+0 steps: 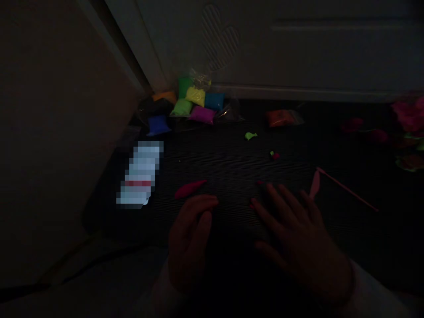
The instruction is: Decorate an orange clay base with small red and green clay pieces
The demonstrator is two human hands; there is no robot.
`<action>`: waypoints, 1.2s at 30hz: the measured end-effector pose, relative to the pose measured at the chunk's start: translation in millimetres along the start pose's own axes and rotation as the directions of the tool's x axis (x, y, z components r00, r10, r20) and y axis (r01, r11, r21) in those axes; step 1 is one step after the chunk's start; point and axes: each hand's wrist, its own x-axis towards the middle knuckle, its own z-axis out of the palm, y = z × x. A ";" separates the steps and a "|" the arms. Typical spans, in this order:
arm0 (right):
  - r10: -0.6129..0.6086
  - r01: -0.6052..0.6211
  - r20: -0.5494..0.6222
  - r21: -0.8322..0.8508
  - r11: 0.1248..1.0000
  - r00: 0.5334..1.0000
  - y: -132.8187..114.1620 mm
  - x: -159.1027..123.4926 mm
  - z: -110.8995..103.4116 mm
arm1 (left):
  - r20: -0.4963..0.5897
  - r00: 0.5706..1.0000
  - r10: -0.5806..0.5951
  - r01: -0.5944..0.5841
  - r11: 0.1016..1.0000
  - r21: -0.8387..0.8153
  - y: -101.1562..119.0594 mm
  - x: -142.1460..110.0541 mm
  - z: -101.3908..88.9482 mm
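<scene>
My left hand [192, 240] is loosely curled on the dark table, thumb near the bent fingers; whatever may be inside is hidden. Just beyond it lies a pink-red teardrop of modelling clay [190, 189]. My right hand [294, 234] lies with fingers spread, its index fingertip on a small red clay bit [251, 203]. Another tiny dark pink bit [259, 182] sits near its middle fingertip. Past the right fingers is a pink plastic modelling knife [315, 183], partly covered by them, with a thin pink stick [347, 189] meeting its top end.
Bagged coloured clay, including a purple pack [202, 115], is heaped at the back left. An orange pack [280, 118] lies further right. A green clay piece [249, 136] and a red-green lump [275, 155] are mid-table. A lit phone [141, 174] is left; pink flowers [409, 115] stand right.
</scene>
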 end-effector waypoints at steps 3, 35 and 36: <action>-0.079 0.078 0.030 0.035 0.996 0.996 -1.4 -0.5 0.1 | 0.027 1.000 0.000 0.000 1.000 0.016 -1.5 -0.6 -1.1; -0.068 0.066 0.069 0.025 0.998 0.995 -3.2 -4.7 -2.2 | 0.020 1.000 0.011 -0.011 0.999 0.037 -2.7 0.1 -1.2; -0.031 0.031 0.054 0.012 0.999 0.998 -2.8 -4.3 -2.2 | 0.017 1.000 0.013 -0.014 0.999 0.035 -2.8 0.2 -1.0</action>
